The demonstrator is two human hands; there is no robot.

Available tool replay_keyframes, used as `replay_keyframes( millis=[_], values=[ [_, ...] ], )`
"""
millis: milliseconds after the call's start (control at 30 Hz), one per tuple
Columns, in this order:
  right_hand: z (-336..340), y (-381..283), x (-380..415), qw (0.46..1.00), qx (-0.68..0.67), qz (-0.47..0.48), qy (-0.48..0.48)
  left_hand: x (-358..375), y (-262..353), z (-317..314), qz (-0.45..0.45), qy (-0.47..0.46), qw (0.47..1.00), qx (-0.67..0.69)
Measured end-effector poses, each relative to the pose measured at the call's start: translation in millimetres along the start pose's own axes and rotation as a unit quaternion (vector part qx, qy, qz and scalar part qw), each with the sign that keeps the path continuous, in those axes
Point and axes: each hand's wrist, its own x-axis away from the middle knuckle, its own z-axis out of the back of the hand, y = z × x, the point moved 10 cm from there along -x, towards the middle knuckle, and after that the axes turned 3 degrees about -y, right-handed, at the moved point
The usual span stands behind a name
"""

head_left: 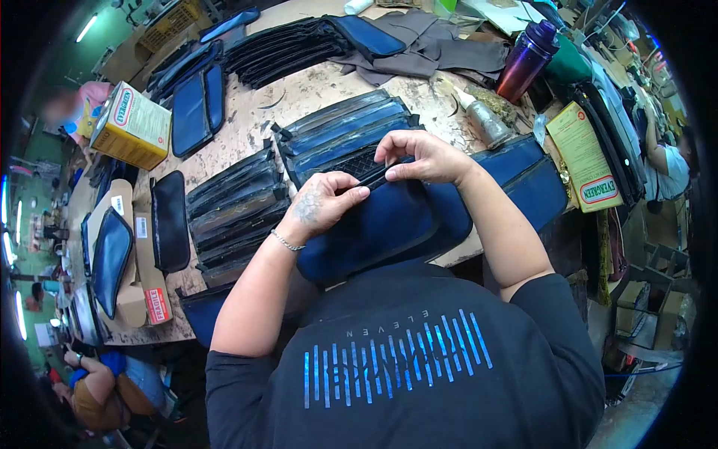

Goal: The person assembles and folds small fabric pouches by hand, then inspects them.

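Observation:
A dark blue leather-like panel (366, 232) with rounded corners lies at the near edge of the table, against my body. My left hand (325, 200) pinches its upper edge between thumb and fingers, beside a thin black strip (378, 176). A little to the right, my right hand (430, 159) is closed on the same edge, thumb against fingertips. Another blue panel (452, 213) shows under the right side of the held one. Just beyond my hands lie overlapping blue and black strips (340, 135) with dark, worn-looking edges.
More strips (235, 206) lie to the left. A yellow Evergreen tin (131, 123) stands back left, another (587, 157) at right. A purple bottle (527, 60), a grubby squeeze bottle (485, 120) and stacked black pieces (288, 49) sit farther back. People work at both sides.

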Motion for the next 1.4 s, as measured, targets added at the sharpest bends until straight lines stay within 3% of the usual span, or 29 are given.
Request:
replay_keyframes(
  millis=[67, 200, 267, 333, 367, 400, 500, 567, 633, 733, 900, 1200, 1300, 1333, 1400],
  values=[
    [1.4, 1.8, -2.4, 0.999, -0.04, -0.003, -0.008, -1.1, 1.7, 0.1, 0.012, -0.008, 1.0, -0.025],
    [-19.7, -10.9, -9.2, 0.964, 0.253, -0.006, -0.085, -6.5, -3.0, -3.5, -0.001, 0.003, 1.0, -0.008],
    [-29.1, -12.0, -12.3, 0.936, 0.345, -0.024, -0.061, -10.6, -9.8, -4.2, 0.009, 0.002, 1.0, 0.01],
    [-23.2, -12.7, -13.7, 0.94, 0.337, -0.019, -0.043, -6.7, -44.5, -9.8, 0.141, -0.031, 0.974, 0.176],
    [-14.6, -1.5, -12.3, 0.957, 0.278, -0.071, -0.044, -0.7, -55.6, -6.4, 0.188, -0.045, 0.965, 0.175],
    [-8.3, 10.1, -9.9, 0.967, 0.217, -0.123, -0.046, 6.2, -60.6, -0.3, 0.214, -0.038, 0.96, 0.176],
    [-0.7, 15.7, -10.1, 0.971, 0.207, -0.119, -0.021, 15.1, -78.1, 4.3, 0.228, -0.029, 0.956, 0.181],
    [-1.2, 11.1, -11.3, 0.969, 0.222, -0.105, -0.011, 11.5, -66.5, 3.4, 0.151, -0.028, 0.972, 0.176],
    [-7.2, -2.4, -13.8, 0.939, 0.324, -0.11, -0.035, 12.1, -64.1, 4.6, 0.141, -0.017, 0.982, 0.126],
    [-22.8, -8.1, -20.4, 0.932, 0.351, -0.075, -0.044, 12.7, -53.5, 3.8, 0.111, -0.015, 0.992, 0.057],
    [-34.8, -7.7, -30.1, 0.935, 0.333, -0.105, -0.068, 15.8, -25.2, 10.3, 0.024, 0.011, 0.998, -0.065],
    [-37.0, -6.5, -24.3, 0.926, 0.359, -0.088, -0.075, 23.9, -4.8, 6.9, -0.105, 0.072, 0.98, -0.155],
    [-54.7, -19.0, -26.3, 0.914, 0.394, -0.043, -0.085, 26.5, 2.1, 5.9, -0.106, 0.078, 0.981, -0.142],
    [-65.4, -15.7, -29.7, 0.911, 0.388, -0.079, -0.116, 26.9, 2.7, 5.5, -0.106, 0.077, 0.981, -0.142],
    [-63.7, -14.7, -32.7, 0.918, 0.379, -0.067, -0.097, 29.5, 7.8, 6.6, -0.129, 0.091, 0.977, -0.144]
  ],
)
